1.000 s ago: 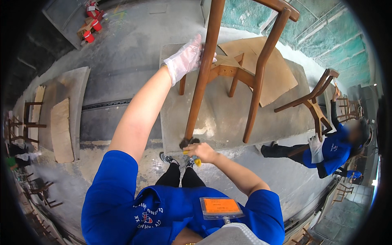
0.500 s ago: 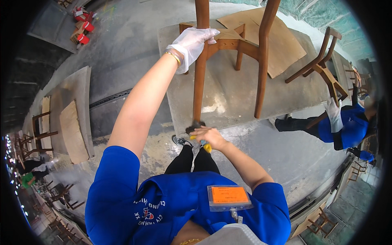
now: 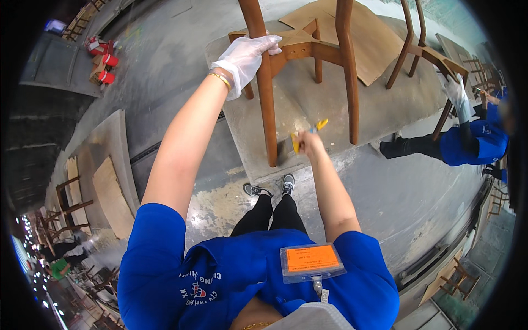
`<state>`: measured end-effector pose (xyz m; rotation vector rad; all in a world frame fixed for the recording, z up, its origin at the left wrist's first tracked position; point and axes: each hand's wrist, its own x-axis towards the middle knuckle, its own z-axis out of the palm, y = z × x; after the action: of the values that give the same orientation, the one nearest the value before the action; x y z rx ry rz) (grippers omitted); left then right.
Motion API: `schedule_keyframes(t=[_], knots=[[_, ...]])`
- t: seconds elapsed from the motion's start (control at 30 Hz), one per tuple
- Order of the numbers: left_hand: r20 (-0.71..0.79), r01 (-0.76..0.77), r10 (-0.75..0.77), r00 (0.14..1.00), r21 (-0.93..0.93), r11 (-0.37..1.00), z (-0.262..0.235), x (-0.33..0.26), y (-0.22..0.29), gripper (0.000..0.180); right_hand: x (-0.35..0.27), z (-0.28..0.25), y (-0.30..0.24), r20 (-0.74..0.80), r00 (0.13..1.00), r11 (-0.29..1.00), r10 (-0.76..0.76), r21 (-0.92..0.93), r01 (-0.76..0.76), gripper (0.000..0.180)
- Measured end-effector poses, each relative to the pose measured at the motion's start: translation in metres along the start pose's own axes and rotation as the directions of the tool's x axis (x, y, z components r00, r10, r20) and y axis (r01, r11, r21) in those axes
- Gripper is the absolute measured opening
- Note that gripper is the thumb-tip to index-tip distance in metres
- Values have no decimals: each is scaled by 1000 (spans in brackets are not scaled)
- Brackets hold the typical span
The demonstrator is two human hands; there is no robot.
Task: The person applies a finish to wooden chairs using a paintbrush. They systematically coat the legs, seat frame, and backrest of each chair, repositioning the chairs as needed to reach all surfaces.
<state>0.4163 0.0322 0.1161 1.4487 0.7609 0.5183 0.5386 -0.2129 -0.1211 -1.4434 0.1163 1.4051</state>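
A brown wooden chair frame (image 3: 328, 53) without a seat stands tilted over a large grey board (image 3: 385, 110). My left hand (image 3: 246, 58), in a thin translucent white glove, is closed around one of its long legs. Bare and slightly blurred, my right hand (image 3: 311, 144) grips a paintbrush (image 3: 321, 125) with a yellow and blue handle. Its dark bristles lie right beside the near end of that leg; motion blur hides whether they touch it.
On the right a co-worker in blue (image 3: 467, 143) holds another chair frame (image 3: 426, 50) with a gloved hand. Brown cardboard (image 3: 374, 47) lies on the board. Red containers (image 3: 109, 60) stand at the far left; more chair frames (image 3: 69, 206) are beyond a left-hand board.
My right hand and the brush have moved forward and right, from the leg's near tip to its right side. My left hand keeps its hold. The co-worker's chair frame has changed its tilt.
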Motion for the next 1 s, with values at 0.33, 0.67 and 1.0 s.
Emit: schedule_keyframes(t=[0.33, 0.67, 1.0], knots=[[-65, 25, -15, 998, 160, 987, 9, 13, 18, 46, 14, -19, 9, 80, 996, 822, -34, 570, -18, 24], [36, -43, 40, 999, 107, 993, 2, 39, 9, 44, -10, 12, -36, 70, 915, 674, -398, 698, 240, 28], [28, -32, 36, 999, -142, 989, 9, 56, 5, 63, -30, -31, 91, -435, 899, 919, 41, 370, 137, 14]])
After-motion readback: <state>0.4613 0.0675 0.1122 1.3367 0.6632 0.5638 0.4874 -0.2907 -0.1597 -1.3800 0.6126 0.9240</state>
